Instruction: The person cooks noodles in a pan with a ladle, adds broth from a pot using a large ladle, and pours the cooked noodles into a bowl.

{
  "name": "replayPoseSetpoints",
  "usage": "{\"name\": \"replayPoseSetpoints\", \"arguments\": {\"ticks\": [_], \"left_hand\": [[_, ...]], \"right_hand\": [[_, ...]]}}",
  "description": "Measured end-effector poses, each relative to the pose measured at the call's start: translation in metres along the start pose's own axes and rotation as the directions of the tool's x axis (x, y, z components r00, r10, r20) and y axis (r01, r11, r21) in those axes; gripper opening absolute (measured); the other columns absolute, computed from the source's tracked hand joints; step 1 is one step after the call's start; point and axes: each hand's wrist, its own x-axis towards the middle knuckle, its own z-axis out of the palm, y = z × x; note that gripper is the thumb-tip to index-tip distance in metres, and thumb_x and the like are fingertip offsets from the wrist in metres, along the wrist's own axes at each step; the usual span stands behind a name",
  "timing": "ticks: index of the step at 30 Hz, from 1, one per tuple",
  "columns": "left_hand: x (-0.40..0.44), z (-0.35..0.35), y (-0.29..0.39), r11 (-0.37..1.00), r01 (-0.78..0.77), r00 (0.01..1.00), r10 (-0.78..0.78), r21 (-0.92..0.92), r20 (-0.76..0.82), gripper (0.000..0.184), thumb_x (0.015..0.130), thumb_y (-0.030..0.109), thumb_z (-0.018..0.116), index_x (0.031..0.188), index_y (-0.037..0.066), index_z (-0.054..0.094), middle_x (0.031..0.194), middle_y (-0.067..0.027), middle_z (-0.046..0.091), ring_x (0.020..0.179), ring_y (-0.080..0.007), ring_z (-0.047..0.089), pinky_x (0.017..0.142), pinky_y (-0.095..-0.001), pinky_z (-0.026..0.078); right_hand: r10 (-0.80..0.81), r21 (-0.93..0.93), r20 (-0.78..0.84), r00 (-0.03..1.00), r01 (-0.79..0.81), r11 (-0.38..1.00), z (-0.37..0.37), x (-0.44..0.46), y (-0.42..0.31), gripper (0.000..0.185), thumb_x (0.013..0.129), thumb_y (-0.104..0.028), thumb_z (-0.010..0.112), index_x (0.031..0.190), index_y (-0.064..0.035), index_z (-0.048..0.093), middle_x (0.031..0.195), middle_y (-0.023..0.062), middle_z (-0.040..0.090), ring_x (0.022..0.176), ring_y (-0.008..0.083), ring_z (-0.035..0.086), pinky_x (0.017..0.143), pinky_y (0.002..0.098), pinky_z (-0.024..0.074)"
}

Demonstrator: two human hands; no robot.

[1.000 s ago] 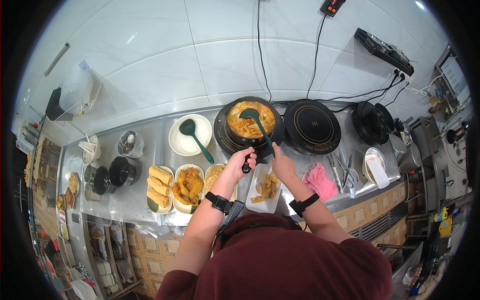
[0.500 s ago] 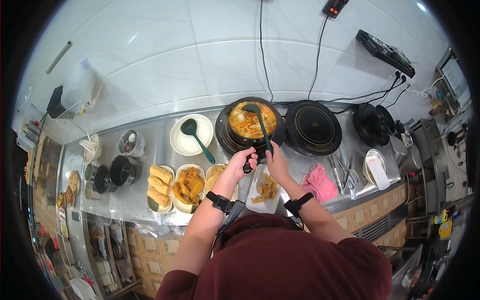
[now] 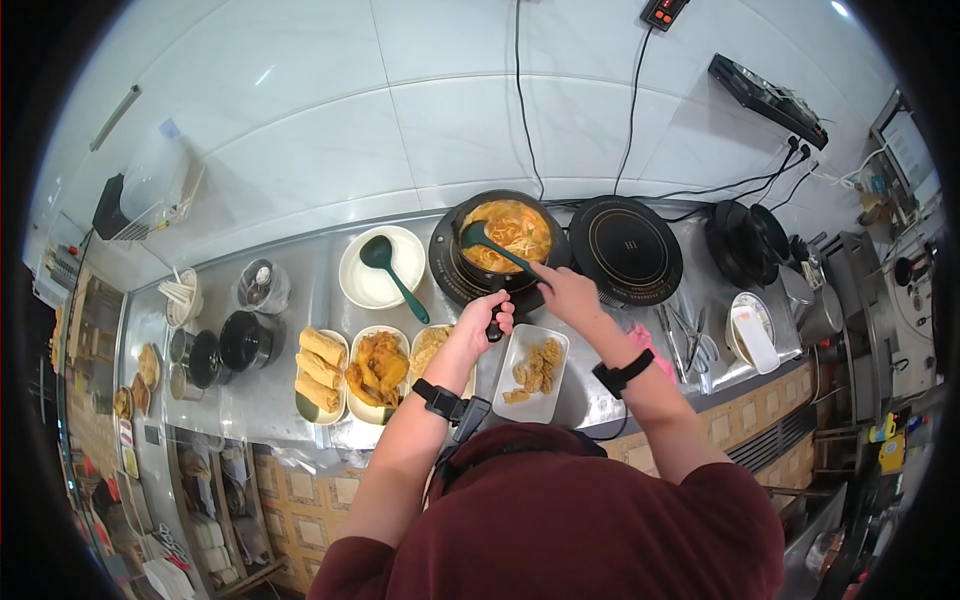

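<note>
A pot [image 3: 455, 255] of noodles in orange broth [image 3: 520, 235] sits on a round black induction cooker [image 3: 440, 270]. My left hand [image 3: 484, 322] is closed around the pot's black handle [image 3: 495, 330]. In my right hand [image 3: 568, 298] is the handle of a dark green ladle [image 3: 500, 249], its bowl dipped into the left side of the broth. Just below my hands lies a white tray [image 3: 540, 405] with brown fried pieces [image 3: 540, 366]. A second green ladle [image 3: 390, 270] rests in a white bowl [image 3: 352, 290] to the left.
Left of my forearm stand dishes of rolls [image 3: 321, 362] and fried chicken [image 3: 378, 368]. Black pots [image 3: 245, 340] are farther left. Another cooker [image 3: 627, 250] is at right, beyond it stacked black pans [image 3: 740, 245]. A pink cloth [image 3: 655, 350] is partly behind my right arm.
The ladle's bowl has moved left and down in the pot. My right hand has swung to the right, its forearm now covering part of the pink cloth. My left hand stays on the handle.
</note>
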Motion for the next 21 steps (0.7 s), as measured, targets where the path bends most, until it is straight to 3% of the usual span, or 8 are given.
{"name": "replayPoseSetpoints", "arguments": {"ticks": [4,7,10,15,21], "left_hand": [[0.002,-0.001,0.000,1.000,0.000,1.000,0.000,-0.010,-0.013,0.011,0.089,0.018,0.045,0.082,0.011,0.040,0.063,0.0011,0.044,0.045,-0.0068,0.038,0.038,-0.0201,0.033],[0.001,0.000,0.001,1.000,0.007,1.000,-0.008,-0.015,-0.008,0.011,0.089,0.018,0.044,0.082,0.011,0.040,0.063,0.0012,0.044,0.045,-0.0067,0.038,0.038,-0.0202,0.033],[0.001,0.001,0.001,1.000,0.008,1.000,-0.008,-0.010,-0.018,0.011,0.089,0.018,0.044,0.082,0.011,0.040,0.063,0.0012,0.044,0.045,-0.0067,0.038,0.038,-0.0202,0.032],[-0.002,0.002,0.000,1.000,0.001,1.000,-0.002,-0.009,-0.024,0.011,0.089,0.018,0.045,0.082,0.011,0.040,0.063,0.0011,0.044,0.045,-0.0067,0.038,0.038,-0.0205,0.033],[-0.002,0.003,0.003,1.000,-0.013,1.000,0.013,0.012,-0.012,0.012,0.089,0.019,0.045,0.081,0.011,0.040,0.063,0.0016,0.043,0.045,-0.0067,0.037,0.038,-0.0206,0.033]], "right_hand": [[0.077,0.024,-0.002,0.997,-0.077,0.997,-0.040,-0.020,0.013,0.037,0.076,-0.021,0.058,0.112,-0.0199,0.055,0.074,0.0120,0.058,0.066,0.0305,0.059,0.059,0.0392,0.0470],[0.098,0.224,-0.081,0.992,-0.078,0.971,-0.055,-0.036,0.035,0.034,0.076,-0.021,0.059,0.110,-0.0185,0.058,0.083,0.0140,0.062,0.074,0.0309,0.060,0.066,0.0380,0.0470],[0.174,0.280,-0.040,0.984,-0.156,0.947,-0.073,-0.045,0.040,0.032,0.076,-0.021,0.059,0.108,-0.0172,0.059,0.088,0.0150,0.062,0.080,0.0308,0.060,0.071,0.0371,0.0464],[0.232,0.247,0.098,0.968,-0.250,0.936,-0.046,-0.034,0.036,0.033,0.075,-0.023,0.060,0.107,-0.0144,0.060,0.082,0.0161,0.062,0.077,0.0318,0.059,0.069,0.0380,0.0466],[0.241,0.340,-0.032,0.970,-0.217,0.915,-0.026,0.001,0.019,0.032,0.077,-0.023,0.058,0.106,-0.0121,0.060,0.081,0.0191,0.061,0.077,0.0330,0.059,0.069,0.0388,0.0463]]}}
